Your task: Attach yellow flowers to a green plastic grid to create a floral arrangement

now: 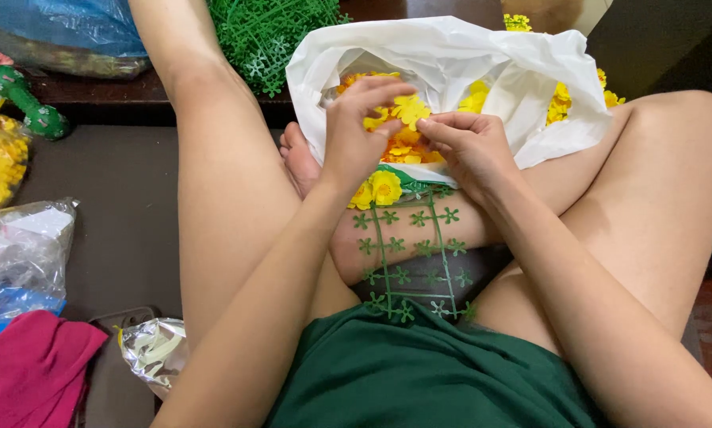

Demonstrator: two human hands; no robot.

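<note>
Left hand (357, 131) and right hand (468, 143) are both pinched on one yellow flower (410, 109), held over the open white bag (451, 55) of loose flowers. The green grid (411, 254) lies across the lap, unsecured. Risk: a weak fingertip pinch may drop the flower into the bag, and leg movement may slide the grid off.

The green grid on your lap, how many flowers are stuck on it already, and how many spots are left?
Done: two yellow flowers sit at the top of the green grid. In hand: the left hand and right hand pinch another yellow flower over the white bag. Left: the remaining green pegs look bare.
</note>
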